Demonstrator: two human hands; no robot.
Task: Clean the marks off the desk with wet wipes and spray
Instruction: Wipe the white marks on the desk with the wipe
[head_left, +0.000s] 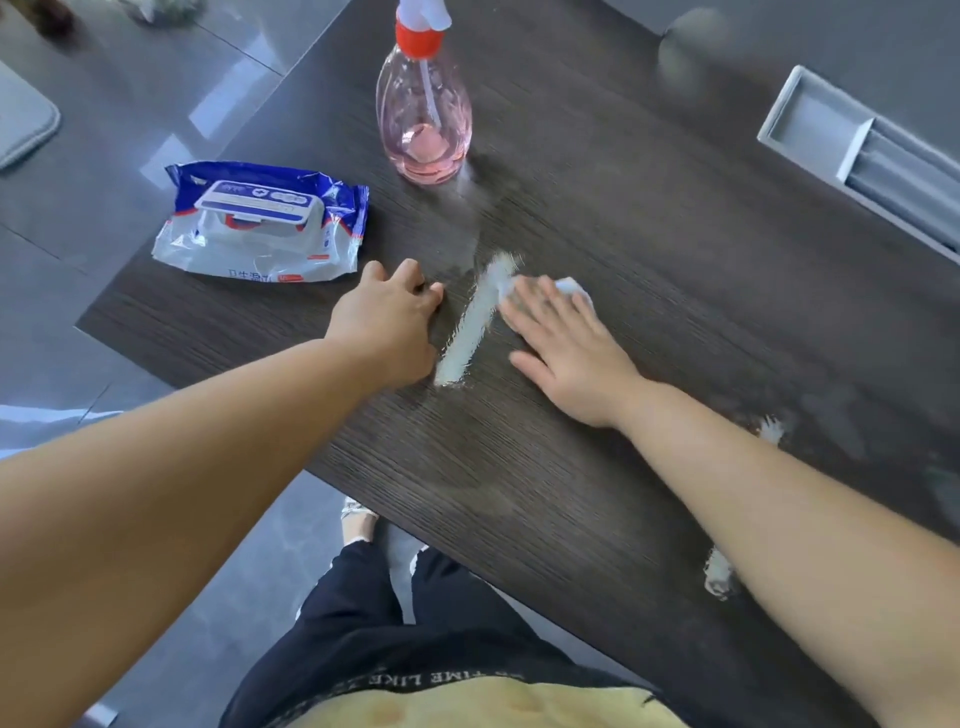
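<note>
The person is pressing the wet wipe (571, 287), soft, limp and probably best pinned under flat fingers, against the desk (649, 208) with the outstretched right hand (569, 348) beside the white mark (472, 325), while the left hand (387, 322) is resting empty, fingers loosely bent, across the mark.

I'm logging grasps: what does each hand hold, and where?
The right hand presses flat on a white wet wipe, mostly covering it; left hand holds nothing, resting on the dark wood-grain desk.

Glossy grey floor tiles (104, 208) lie at left with a rounded grey pad (21, 124), a recessed grey tray (815, 124) at right.
</note>
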